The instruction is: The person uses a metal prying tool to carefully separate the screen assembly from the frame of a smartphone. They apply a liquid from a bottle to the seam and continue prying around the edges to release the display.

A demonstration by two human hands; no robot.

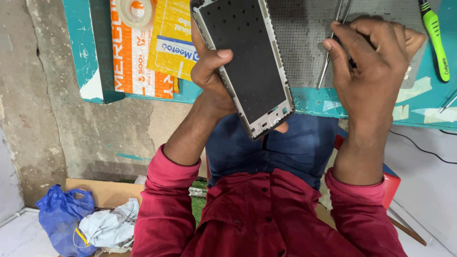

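My left hand (pixel 209 71) grips a phone frame (pixel 247 62) by its left edge, thumb hooked over the rim. The frame is a silver rim around a flat black inner plate, and it is tilted above the table's front edge. My right hand (pixel 371 71) rests knuckles-up on the grey work mat (pixel 304 43). Its fingers are curled around thin metal tweezers (pixel 326 66), which poke out toward me from under the fingertips. Something small and dark shows between those fingers, too hidden to name.
A green-handled screwdriver (pixel 435 38) lies at the mat's right on the teal table (pixel 314 102). A tape roll (pixel 135 10), an orange packet (pixel 131 62) and a yellow packet (pixel 173 43) lie at the left. A blue plastic bag (pixel 59 214) and crumpled cloth lie on the floor.
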